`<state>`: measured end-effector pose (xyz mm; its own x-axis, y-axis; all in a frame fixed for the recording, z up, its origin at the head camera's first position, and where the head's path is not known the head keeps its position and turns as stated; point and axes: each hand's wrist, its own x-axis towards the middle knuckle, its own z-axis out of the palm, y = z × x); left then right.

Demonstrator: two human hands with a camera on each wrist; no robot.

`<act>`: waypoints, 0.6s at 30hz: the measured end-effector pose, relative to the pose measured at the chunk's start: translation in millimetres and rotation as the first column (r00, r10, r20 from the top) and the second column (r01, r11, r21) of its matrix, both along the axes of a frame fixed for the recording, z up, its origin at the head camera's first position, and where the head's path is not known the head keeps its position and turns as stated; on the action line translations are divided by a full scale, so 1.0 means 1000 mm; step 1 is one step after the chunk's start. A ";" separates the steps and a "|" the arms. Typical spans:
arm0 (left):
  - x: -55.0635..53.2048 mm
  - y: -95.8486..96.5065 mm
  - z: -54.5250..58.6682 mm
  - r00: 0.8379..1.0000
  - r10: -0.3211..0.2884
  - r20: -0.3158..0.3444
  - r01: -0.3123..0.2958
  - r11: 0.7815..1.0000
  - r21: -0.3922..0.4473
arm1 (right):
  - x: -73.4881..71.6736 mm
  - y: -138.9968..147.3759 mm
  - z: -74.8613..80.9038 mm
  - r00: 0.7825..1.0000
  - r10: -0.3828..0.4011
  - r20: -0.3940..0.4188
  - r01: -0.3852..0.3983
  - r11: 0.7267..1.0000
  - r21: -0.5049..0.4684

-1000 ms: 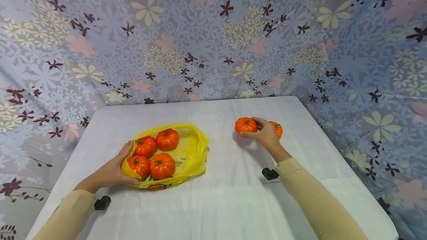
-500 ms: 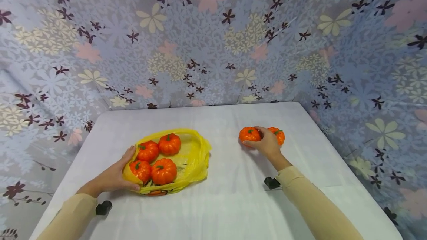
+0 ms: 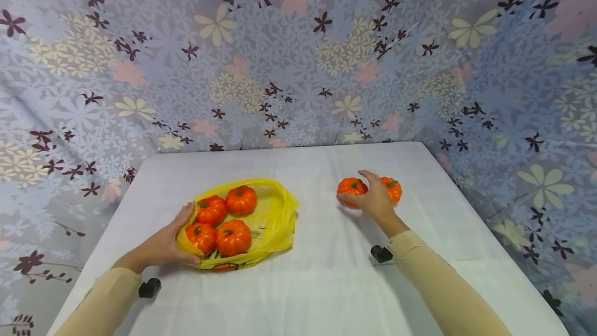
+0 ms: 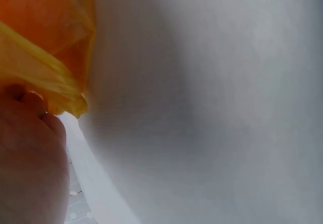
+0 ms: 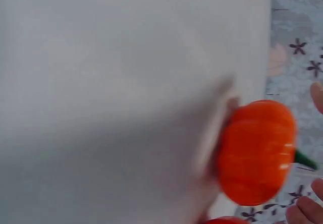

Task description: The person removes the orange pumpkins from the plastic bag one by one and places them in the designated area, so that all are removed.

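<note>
On the left of the table, a yellow plastic bag (image 3: 275, 222) lies with its mouth spread wide. Several small orange toy pumpkins with green stems, such as the front one (image 3: 234, 238), sit inside it. My left hand (image 3: 163, 242) holds the bag's left side, thumb in front and fingers behind. At the right, two more pumpkins stand on the cloth: a left one (image 3: 351, 186) and a right one (image 3: 393, 191). My right hand (image 3: 377, 201) is between them, fingers spread. Its thumb overlaps the left pumpkin; contact cannot be told. A pumpkin (image 5: 257, 153) fills part of the right wrist view.
A white cloth covers the table (image 3: 308, 294). Flowered fabric (image 3: 298, 66) hangs behind and at both sides, close to the table's edges. Black wrist cameras (image 3: 149, 288) show below both wrists.
My right hand's fingers have spread away from the left pumpkin, which it gripped before and which now stands on the table beside the other. My left hand stays on the bag.
</note>
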<state>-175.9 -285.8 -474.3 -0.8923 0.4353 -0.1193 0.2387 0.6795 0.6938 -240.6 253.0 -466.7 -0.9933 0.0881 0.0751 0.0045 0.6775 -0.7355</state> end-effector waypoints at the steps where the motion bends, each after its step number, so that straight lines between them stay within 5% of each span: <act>1: 0.000 0.000 0.000 1.000 -0.004 -0.005 0.004 1.000 0.001 | -0.001 0.000 0.002 1.000 -0.003 -0.028 0.003 1.000 -0.002; 6: -0.003 0.000 0.001 1.000 -0.004 -0.016 0.005 1.000 0.003 | -0.003 -0.006 0.016 0.993 -0.003 -0.119 0.000 1.000 -0.026; 12: -0.003 -0.002 -0.003 1.000 -0.002 0.000 0.002 1.000 -0.005 | -0.005 -0.032 0.021 0.995 0.036 -0.098 -0.046 0.994 -0.099; 18: -0.001 -0.003 -0.004 1.000 0.004 0.001 -0.004 1.000 0.003 | -0.007 -0.076 0.021 0.986 0.156 -0.061 -0.164 0.973 -0.161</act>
<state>-176.9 -288.6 -477.9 -0.8941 0.4319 -0.1189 0.2353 0.6787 0.6957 -247.7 176.9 -445.7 -0.9910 -0.0570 0.1208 -0.1325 0.5360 -0.8338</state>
